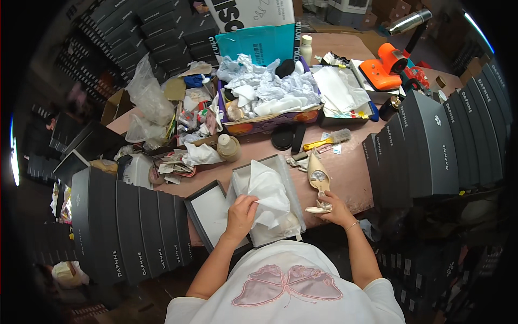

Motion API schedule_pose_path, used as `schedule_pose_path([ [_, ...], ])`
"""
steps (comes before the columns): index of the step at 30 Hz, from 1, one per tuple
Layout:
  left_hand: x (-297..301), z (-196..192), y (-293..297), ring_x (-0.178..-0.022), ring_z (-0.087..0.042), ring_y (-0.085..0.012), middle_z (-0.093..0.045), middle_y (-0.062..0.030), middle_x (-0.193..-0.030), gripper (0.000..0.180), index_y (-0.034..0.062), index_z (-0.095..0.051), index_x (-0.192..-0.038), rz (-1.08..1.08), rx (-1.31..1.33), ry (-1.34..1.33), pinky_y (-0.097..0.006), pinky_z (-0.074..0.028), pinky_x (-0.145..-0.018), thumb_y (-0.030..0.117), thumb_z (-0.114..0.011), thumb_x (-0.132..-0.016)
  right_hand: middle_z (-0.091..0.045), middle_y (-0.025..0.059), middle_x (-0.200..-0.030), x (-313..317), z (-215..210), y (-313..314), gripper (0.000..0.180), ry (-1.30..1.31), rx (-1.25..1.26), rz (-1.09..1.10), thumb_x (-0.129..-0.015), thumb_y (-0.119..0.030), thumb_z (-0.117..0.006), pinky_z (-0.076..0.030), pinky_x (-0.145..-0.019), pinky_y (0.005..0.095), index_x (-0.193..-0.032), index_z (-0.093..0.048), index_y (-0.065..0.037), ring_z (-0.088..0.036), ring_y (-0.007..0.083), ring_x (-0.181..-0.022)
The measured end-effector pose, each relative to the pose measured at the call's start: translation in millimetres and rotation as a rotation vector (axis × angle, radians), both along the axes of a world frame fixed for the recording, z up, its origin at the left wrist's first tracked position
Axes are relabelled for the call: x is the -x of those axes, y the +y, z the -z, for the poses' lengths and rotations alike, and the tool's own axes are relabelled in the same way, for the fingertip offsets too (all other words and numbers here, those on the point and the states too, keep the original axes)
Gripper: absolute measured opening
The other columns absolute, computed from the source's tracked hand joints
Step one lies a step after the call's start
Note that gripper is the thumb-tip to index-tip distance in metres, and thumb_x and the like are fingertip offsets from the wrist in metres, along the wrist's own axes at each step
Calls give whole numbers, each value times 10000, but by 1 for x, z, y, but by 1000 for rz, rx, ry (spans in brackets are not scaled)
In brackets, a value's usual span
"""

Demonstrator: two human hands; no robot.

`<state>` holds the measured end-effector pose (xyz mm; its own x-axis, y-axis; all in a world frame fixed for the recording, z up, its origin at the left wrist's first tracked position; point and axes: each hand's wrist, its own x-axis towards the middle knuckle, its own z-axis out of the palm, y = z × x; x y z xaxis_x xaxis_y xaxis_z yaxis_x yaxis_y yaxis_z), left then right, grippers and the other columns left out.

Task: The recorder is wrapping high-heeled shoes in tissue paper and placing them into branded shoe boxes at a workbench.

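In the middle of the table, a shoe box (294, 201) lies open with white tissue paper (267, 186) in it. My left hand (242, 217) is closed, pinching an edge of that paper between thumb and fingers. Something cream-coloured shows partly under the paper at the box's near end. To the right of the box, my right hand (337, 210) grips a cream pointed shoe (318, 177) by its heel end, with the toe pointing away from me. A dark-edged box lid (204, 211), pale inside, rests left of the box and partly beneath it.
Dark shoe boxes stand in rows at the left (127, 227) and right (426, 146). Beyond my hands are a yellow-handled brush (318, 144), a squat bottle (228, 147) and a carton (270, 125) of crumpled paper. An orange device (384, 70) sits at the far right.
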<state>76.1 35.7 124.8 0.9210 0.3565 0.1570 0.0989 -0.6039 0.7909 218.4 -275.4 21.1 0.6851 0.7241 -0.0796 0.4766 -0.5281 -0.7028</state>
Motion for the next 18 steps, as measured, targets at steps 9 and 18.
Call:
schedule_pose_path([
  [9,-37,0,2,-695,-615,-295,-638,-153,-801,116,-8,-650,-896,-47,46,-26,-353,-481,-638,86,-630,-832,-645,278,-1001,51,-146,-26,742,1095,-913,139,-668,-443,-716,-575,-719,464,-1068,-587,168,-676,401,-813],
  [18,-26,-42,22,-614,-525,-103,-602,-63,-720,126,-20,-651,-919,-132,-23,-237,-250,-432,-563,96,-649,-867,-613,285,-1091,64,-134,32,762,1250,-859,102,-759,-479,-678,-513,-877,490,-1172,-536,145,-643,396,-949],
])
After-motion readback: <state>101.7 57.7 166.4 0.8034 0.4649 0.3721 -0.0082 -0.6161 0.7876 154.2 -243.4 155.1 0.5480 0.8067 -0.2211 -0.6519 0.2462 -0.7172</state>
